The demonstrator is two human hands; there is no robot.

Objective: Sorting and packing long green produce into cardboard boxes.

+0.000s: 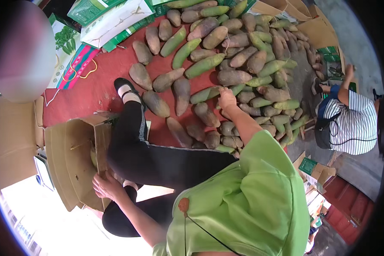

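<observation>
My right hand reaches into a big heap of long root vegetables that look like radishes, some green, some brownish purple. Its fingers close on the right end of a green radish, which lies among the others on the red floor covering. At the lower left, my left hand grips the edge of an open cardboard box. Part of a greenish thing shows inside the box; the rest of its inside is hidden.
White and green printed cartons lie at the far left, beside a printed box with a pink band. Another brown carton stands at the left rim. A person in a striped shirt bends near cartons on the right.
</observation>
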